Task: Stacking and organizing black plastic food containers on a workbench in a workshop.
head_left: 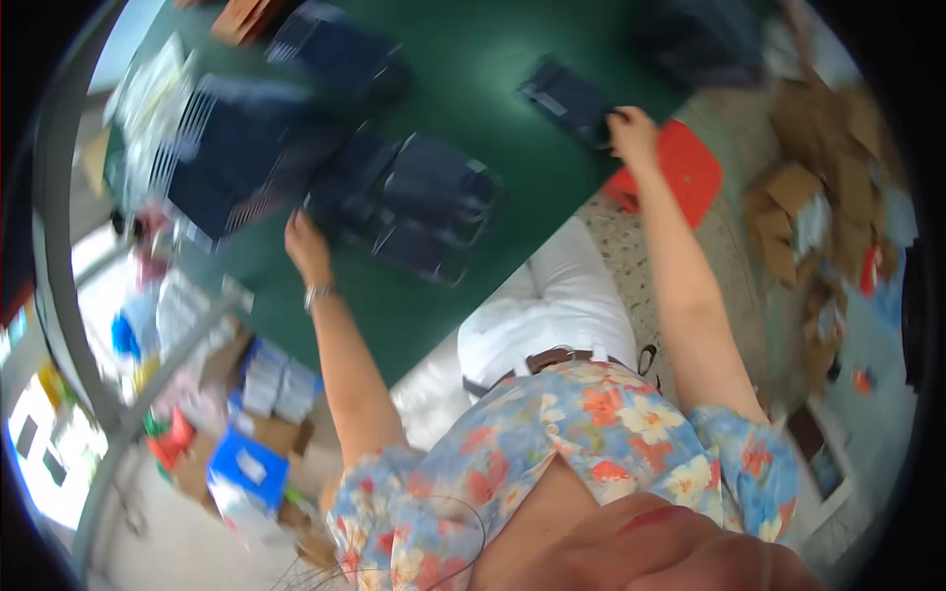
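Observation:
My right hand (633, 133) is closed on the near corner of a flat, dark blue folded piece (564, 97), which looks like cloth with a small pale label. That piece is over the green table, close to its right edge. At the left, my left hand (307, 246) is at the edge of a dark blue pile (236, 158); its fingers are blurred, so their grip is unclear. More dark blue folded pieces (434, 192) lie right of the left hand, some with shiny edges like clear plastic wrapping. What the pieces are exactly does not show.
Another dark stack (700, 39) stands at the table's far right. Clear plastic bags (153, 108) lie at the left edge of the green table (473, 89). A red stool (685, 172) is beside the right edge. Cardboard boxes (793, 207) and a blue box (246, 468) are on the floor.

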`<state>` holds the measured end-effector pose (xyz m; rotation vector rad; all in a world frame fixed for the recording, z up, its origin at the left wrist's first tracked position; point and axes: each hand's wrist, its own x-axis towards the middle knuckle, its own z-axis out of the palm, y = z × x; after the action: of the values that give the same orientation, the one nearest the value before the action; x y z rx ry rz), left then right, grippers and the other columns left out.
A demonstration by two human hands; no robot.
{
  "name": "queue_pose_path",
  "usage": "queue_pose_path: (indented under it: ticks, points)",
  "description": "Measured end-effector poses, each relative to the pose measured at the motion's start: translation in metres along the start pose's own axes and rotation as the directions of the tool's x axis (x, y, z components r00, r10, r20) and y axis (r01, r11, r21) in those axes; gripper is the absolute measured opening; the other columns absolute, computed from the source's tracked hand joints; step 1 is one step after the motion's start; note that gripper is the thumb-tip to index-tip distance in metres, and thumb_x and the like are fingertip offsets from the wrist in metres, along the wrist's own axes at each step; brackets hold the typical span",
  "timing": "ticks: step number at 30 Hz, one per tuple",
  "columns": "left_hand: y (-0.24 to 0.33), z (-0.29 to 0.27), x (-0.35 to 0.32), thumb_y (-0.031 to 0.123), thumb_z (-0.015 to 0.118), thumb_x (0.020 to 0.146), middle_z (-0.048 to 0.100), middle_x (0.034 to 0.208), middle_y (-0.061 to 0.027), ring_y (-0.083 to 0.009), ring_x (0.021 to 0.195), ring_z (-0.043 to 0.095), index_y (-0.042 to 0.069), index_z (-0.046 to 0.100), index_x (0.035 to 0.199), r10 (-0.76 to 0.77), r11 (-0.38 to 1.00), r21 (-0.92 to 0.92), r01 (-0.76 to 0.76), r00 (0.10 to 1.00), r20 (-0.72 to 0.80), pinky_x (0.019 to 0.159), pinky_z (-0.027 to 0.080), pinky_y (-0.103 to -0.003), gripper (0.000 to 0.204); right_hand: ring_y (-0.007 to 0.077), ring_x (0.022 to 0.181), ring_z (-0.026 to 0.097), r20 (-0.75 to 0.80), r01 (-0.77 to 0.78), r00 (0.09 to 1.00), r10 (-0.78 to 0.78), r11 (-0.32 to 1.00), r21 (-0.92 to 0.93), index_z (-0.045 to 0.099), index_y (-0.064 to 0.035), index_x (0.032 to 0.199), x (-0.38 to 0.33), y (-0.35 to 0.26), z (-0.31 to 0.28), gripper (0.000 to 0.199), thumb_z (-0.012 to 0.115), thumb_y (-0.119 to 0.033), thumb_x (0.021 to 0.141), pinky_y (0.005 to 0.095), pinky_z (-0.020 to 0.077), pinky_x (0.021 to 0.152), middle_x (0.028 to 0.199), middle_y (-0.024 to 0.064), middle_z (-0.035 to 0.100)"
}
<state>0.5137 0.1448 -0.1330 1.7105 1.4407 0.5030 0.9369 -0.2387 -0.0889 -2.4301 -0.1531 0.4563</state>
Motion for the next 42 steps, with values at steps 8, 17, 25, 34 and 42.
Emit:
queue_pose_path:
  ticks: [8, 17, 25, 34, 42]
  points:
    - [0.000, -0.008, 0.049, 0.023, 0.052, 0.093, 0.057, 0.107, -0.0190, -0.0265, 0.088, 0.058, -0.005, 0.056, 0.108, 0.122, 0.991, -0.030, -0.128, 0.981, -0.152, 0.081, 0.045, -0.036, 0.032, 0.0080, 0.069, 0.054, 0.111, 0.189, 0.966, -0.232, 0.933, 0.306, 0.058, -0.0038, 0.114, -0.107, -0.070, 0.056, 0.030, 0.060, -0.022, 0.091, 0.0234, 0.0450, 0.058, 0.091, 0.0064, 0.062]
    - [0.054, 0.005, 0.016, 0.030, 0.047, 0.095, 0.060, 0.096, -0.0043, -0.0126, 0.081, 0.053, 0.004, 0.053, 0.120, -0.096, 0.955, -0.283, 0.094, 0.995, 0.006, 0.075, 0.041, -0.026, 0.036, 0.0244, 0.072, 0.067, 0.931, -0.735, 0.361, -0.052, 0.599, 0.318, 0.029, -0.0015, 0.139, -0.247, -0.173, 0.169, 0.055, 0.053, -0.022, 0.094, 0.0294, 0.0542, 0.056, 0.104, 0.0185, 0.062]
    - [0.099, 0.023, -0.008, 0.041, 0.042, 0.095, 0.055, 0.086, -0.0046, -0.0139, 0.072, 0.050, 0.004, 0.055, 0.112, -0.240, 0.949, -0.159, 0.272, 0.951, 0.193, 0.066, 0.043, -0.029, 0.043, 0.0238, 0.054, 0.065, 0.805, -0.685, 0.588, 0.079, 0.577, 0.444, 0.047, 0.0023, 0.103, -0.226, -0.183, 0.188, 0.029, 0.058, -0.021, 0.090, 0.0291, 0.0483, 0.041, 0.078, 0.0127, 0.060]
    - [0.112, 0.046, -0.089, 0.028, 0.052, 0.092, 0.059, 0.103, -0.0144, -0.0316, 0.095, 0.052, 0.004, 0.063, 0.102, 0.361, 0.912, 0.162, -0.377, 0.925, 0.121, 0.085, 0.040, -0.041, 0.028, 0.0105, 0.050, 0.055, 0.624, -0.090, 0.773, -0.117, 0.953, 0.290, 0.053, -0.0003, 0.088, -0.203, -0.118, 0.085, 0.021, 0.060, -0.020, 0.088, 0.0245, 0.0426, 0.042, 0.065, 0.0060, 0.058]
    - [0.110, 0.071, -0.093, 0.030, 0.054, 0.091, 0.058, 0.100, -0.0142, -0.0312, 0.093, 0.051, 0.002, 0.062, 0.105, 0.385, 0.884, 0.199, -0.423, 0.900, 0.203, 0.084, 0.041, -0.042, 0.032, 0.0107, 0.040, 0.051, 0.515, -0.290, 0.848, 0.123, 0.922, 0.258, 0.052, 0.0011, 0.093, -0.199, -0.104, 0.104, 0.028, 0.062, -0.024, 0.087, 0.0235, 0.0404, 0.040, 0.059, 0.0053, 0.057]
